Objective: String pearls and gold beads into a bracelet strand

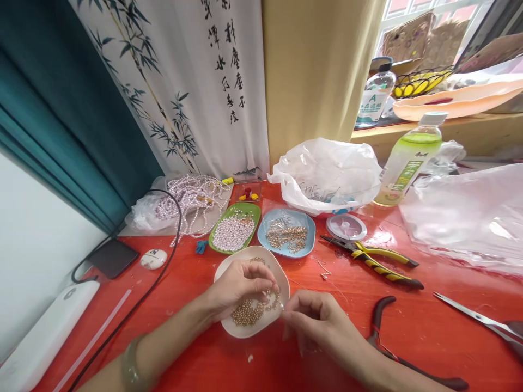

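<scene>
Over a cream plate (pixel 281 272) of small gold beads (pixel 247 314), my left hand (pixel 243 286) is closed in a pinch, its fingertips pressed together. What it pinches is too small to make out. Just beyond the plate's right rim, my right hand (pixel 316 321) also pinches, with a tiny pale glint at its fingertips that I cannot name. A fine thread-like line shows on the table behind the right hand. Behind the plate sit a green tray (pixel 256 211) of pale pink beads (pixel 233 231) and a blue tray (pixel 311 231) of gold metal pieces (pixel 286 238).
Yellow-black pliers (pixel 373 261), dark-handled pliers (pixel 378 326) and scissors (pixel 478 316) lie to the right. A spool (pixel 346 226), a plastic bag (pixel 327 169) and a drink bottle (pixel 411 160) stand behind. Bead strands (pixel 192 198), a black cable (pixel 153 294) and a phone (pixel 114 257) occupy the left.
</scene>
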`<state>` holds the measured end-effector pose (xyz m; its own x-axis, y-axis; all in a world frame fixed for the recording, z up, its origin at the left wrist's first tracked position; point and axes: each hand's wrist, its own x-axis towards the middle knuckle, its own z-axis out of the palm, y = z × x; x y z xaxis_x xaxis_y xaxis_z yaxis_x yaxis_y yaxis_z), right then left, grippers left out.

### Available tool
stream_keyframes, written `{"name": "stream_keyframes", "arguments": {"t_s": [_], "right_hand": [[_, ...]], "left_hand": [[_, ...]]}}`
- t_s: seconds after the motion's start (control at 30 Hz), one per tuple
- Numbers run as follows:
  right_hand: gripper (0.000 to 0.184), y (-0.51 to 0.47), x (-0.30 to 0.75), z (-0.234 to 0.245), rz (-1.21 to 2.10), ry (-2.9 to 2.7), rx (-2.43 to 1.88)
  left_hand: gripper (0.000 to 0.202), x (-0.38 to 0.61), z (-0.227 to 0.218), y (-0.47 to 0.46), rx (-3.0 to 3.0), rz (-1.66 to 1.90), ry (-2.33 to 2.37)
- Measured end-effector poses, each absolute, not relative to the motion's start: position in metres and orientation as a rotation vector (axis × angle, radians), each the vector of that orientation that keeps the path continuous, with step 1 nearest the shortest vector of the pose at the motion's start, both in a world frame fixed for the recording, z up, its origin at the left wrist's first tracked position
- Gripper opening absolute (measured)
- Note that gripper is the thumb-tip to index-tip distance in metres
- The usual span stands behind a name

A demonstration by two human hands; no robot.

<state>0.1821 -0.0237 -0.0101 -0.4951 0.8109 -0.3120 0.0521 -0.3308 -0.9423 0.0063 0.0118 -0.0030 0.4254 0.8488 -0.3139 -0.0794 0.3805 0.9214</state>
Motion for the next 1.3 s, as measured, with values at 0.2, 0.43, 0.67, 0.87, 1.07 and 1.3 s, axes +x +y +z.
{"name": "stream_keyframes", "arguments": {"t_s": [0.2, 0.43, 0.67, 0.87, 1.07, 1.3], "right_hand": [[0.018, -0.0232, 0.1808, -0.0097, 1.883, -1.348, -1.13], [0.02, -0.0216, 0.1812, -0.0105, 1.881, -1.345, -1.112], [0.018, -0.022, 0.1817, -0.0101, 1.888, -1.343, -1.095], [0.017, -0.0221, 0.1813, -0.0108, 1.89, -1.354, -1.092], [0.021, -0.0221, 0.1809, -0.0083, 1.87, -1.355, -1.102], [0.026, -0.0212, 0.1807, -0.0109, 1.834, -1.388, -1.079]], "left_hand": [[0.017, 0.0069, -0.0062, 0.0115, 1.021, 0.687, 0.924], [0.024, 0.0078, -0.0028, 0.0103, 1.005, 0.656, 0.902], [0.028, 0.01, -0.0012, 0.0094, 0.994, 0.65, 0.917], [0.031, 0.0104, -0.001, 0.0098, 0.98, 0.642, 0.939], [0.024, 0.0099, -0.0012, 0.0099, 1.033, 0.641, 0.948], [0.02, 0.0089, -0.0022, 0.011, 1.103, 0.603, 0.974]]}}
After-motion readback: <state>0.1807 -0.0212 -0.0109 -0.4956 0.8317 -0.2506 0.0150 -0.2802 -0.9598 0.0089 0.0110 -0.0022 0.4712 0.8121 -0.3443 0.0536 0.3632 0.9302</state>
